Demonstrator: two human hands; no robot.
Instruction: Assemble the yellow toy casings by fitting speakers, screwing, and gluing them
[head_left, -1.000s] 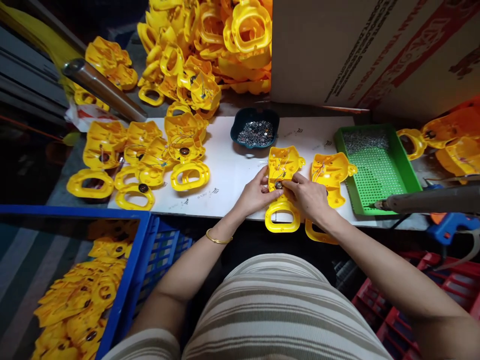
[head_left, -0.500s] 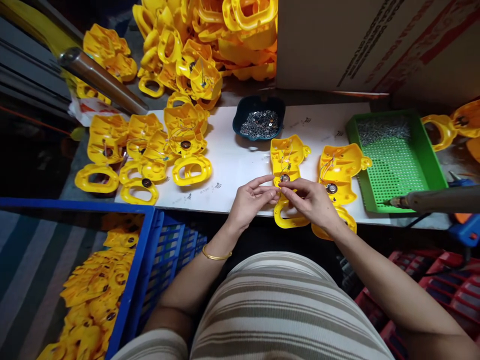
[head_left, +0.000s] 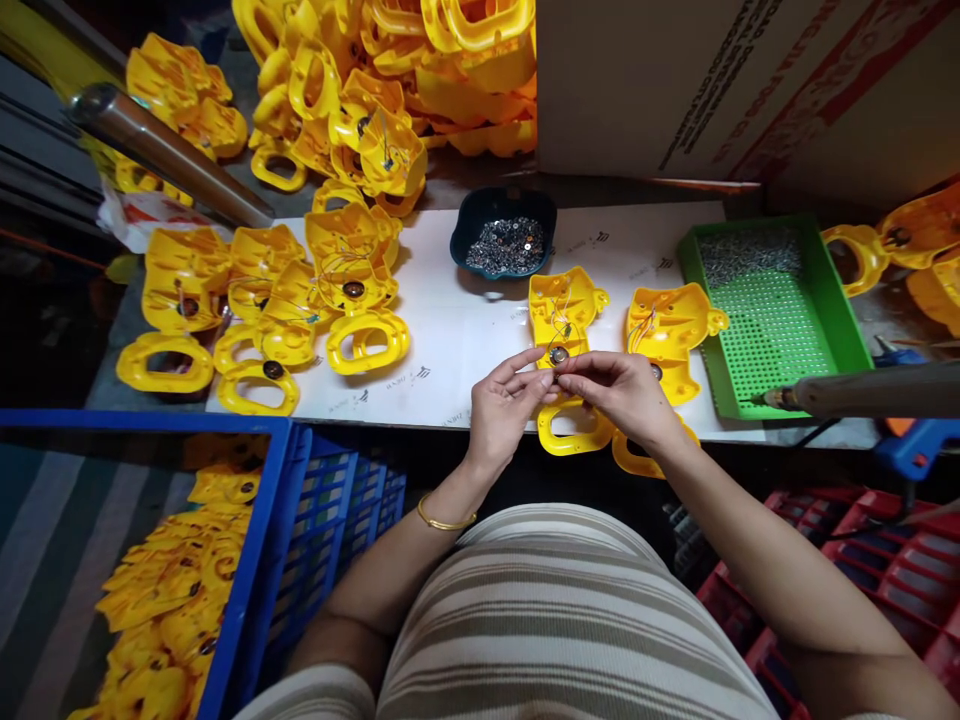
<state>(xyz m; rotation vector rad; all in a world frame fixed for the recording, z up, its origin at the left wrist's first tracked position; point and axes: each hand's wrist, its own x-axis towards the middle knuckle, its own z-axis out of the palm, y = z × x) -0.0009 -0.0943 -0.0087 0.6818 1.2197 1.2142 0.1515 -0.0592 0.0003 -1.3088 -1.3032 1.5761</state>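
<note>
Over a yellow plastic shell [head_left: 556, 298] with wires and a round metal part inside, both my hands meet fingertip to fingertip. My left hand [head_left: 504, 405] pinches at something small and dark, too tiny to name. From the other side, my right hand [head_left: 619, 392] pinches at the same spot. The shell's ring-shaped handle [head_left: 553, 440] shows below my fingers. A second yellow shell [head_left: 671, 330] lies to the right, its lower part partly behind my right hand. Beyond the first shell stands a dark bowl [head_left: 463, 240] of small metal washers.
A green perforated tray [head_left: 795, 350] with many screws stands at right, a screwdriver-like tool [head_left: 847, 395] reaching over it. More yellow shells [head_left: 352, 250] lie at left and are heaped behind. A cardboard box [head_left: 637, 90] rises at the back. A blue crate [head_left: 281, 480] sits lower left, red crates [head_left: 892, 570] lower right.
The whole scene has shifted slightly left in view as the head turned. My fingertips have drawn closer together over the same shell, still pinching.
</note>
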